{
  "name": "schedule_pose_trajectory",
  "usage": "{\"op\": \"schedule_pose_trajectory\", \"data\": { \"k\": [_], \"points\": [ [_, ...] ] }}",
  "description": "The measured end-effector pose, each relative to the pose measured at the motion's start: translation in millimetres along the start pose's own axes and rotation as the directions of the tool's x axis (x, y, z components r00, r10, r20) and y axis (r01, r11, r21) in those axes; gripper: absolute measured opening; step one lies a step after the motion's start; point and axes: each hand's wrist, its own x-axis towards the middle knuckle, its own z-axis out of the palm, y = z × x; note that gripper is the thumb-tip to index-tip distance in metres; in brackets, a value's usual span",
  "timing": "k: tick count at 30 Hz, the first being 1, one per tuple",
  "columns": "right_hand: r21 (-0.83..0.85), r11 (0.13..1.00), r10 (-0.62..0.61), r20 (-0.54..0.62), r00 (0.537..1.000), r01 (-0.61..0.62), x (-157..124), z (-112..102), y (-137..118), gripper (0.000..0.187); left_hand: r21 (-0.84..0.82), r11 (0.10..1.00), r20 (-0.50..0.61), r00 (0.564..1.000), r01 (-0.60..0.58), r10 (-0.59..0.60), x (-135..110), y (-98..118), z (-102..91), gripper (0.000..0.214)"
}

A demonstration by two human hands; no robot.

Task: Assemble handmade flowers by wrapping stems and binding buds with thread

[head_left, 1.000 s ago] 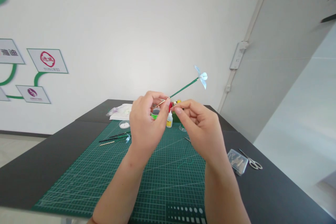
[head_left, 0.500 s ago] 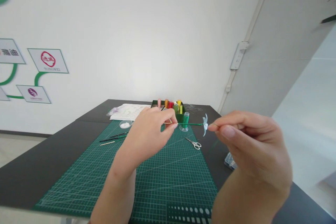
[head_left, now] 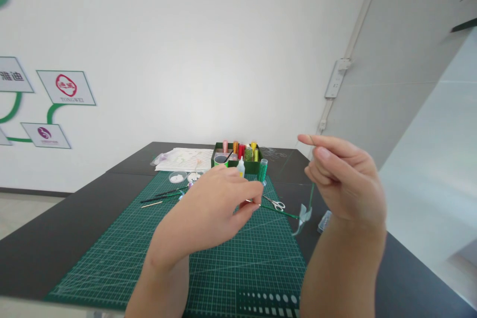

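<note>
My left hand is closed in a pinch around a thin stem wrapped in green thread. At the stem's right end is a small pale blue flower, its petals spread and tilted downward. Green thread runs up from the flower toward my right hand. That hand is raised to the right with its fingers curled closed on the thread and its index finger pointing left. Small scissors with white handles lie on the mat behind the stem.
A green cutting mat covers the middle of the dark table. At the back stand a box of thread spools, a green spool and a glue bottle. Shallow dishes and slim tools lie left.
My right hand has moved up and away from the flower, drawing thread with it. The stem now slopes downward to the right, and the flower hangs lower. My left hand has shifted slightly right and down.
</note>
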Motion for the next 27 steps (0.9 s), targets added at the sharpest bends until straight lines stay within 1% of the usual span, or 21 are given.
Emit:
{"op": "schedule_pose_trajectory", "data": {
  "k": [3, 6, 9, 11, 12, 14, 17, 19, 20, 21, 23, 25, 27],
  "points": [
    [0.013, 0.998, 0.069, 0.047, 0.997, -0.069, 10, -2, 13, 0.022, -0.027, 0.999, 0.003, 0.999, -0.037, 0.037, -2, 2, -1.2, 0.018],
    [-0.019, 0.987, 0.16, 0.107, 0.981, -0.159, 19, -2, 27, 0.025, -0.029, 0.997, -0.037, 0.997, -0.065, 0.064, -4, 5, -3.3, 0.019],
    [-0.079, 0.976, 0.215, 0.159, 0.964, -0.204, 26, -1, 41, 0.027, -0.008, 0.997, -0.15, 0.986, -0.075, 0.073, -6, 5, -6.5, 0.018],
    [-0.121, 0.97, 0.231, 0.191, 0.954, -0.211, 30, 0, 48, 0.029, 0.016, 0.997, -0.265, 0.961, -0.076, 0.077, -6, 3, -8.5, 0.016],
    [-0.144, 0.967, 0.238, 0.206, 0.949, -0.211, 31, 1, 51, 0.029, 0.03, 0.997, -0.329, 0.941, -0.075, 0.08, -6, 2, -9.3, 0.016],
    [-0.189, 0.961, 0.243, 0.228, 0.943, -0.202, 33, 3, 54, 0.029, 0.063, 0.996, -0.468, 0.88, -0.061, 0.083, -6, -2, -10.0, 0.015],
    [-0.24, 0.956, 0.225, 0.239, 0.945, -0.167, 32, 7, 53, 0.025, 0.09, 0.996, -0.658, 0.751, 0.002, 0.058, -4, -8, -8.5, 0.012],
    [-0.264, 0.955, 0.207, 0.273, 0.939, -0.133, 30, 9, 51, 0.024, 0.083, 0.995, -0.744, 0.668, 0.052, 0.027, -3, -12, -6.3, 0.009],
    [-0.283, 0.952, 0.209, 0.306, 0.929, -0.121, 29, 9, 49, 0.025, 0.072, 0.995, -0.772, 0.636, 0.073, 0.009, -2, -14, -5.1, 0.008],
    [-0.305, 0.945, 0.222, 0.345, 0.912, -0.114, 28, 9, 48, 0.026, 0.06, 0.994, -0.795, 0.607, 0.091, -0.008, -1, -15, -3.9, 0.006],
    [-0.351, 0.93, 0.267, 0.43, 0.862, -0.113, 27, 8, 45, 0.027, 0.028, 0.992, -0.827, 0.56, 0.12, -0.044, 1, -17, -1.6, 0.006],
    [-0.381, 0.917, 0.312, 0.499, 0.808, -0.119, 27, 7, 43, 0.027, -0.001, 0.991, -0.847, 0.527, 0.132, -0.071, 3, -19, 0.6, 0.012],
    [-0.376, 0.917, 0.336, 0.549, 0.765, -0.132, 27, 5, 44, 0.026, -0.024, 0.992, -0.862, 0.499, 0.125, -0.083, 5, -21, 2.7, 0.013]
  ]
}}
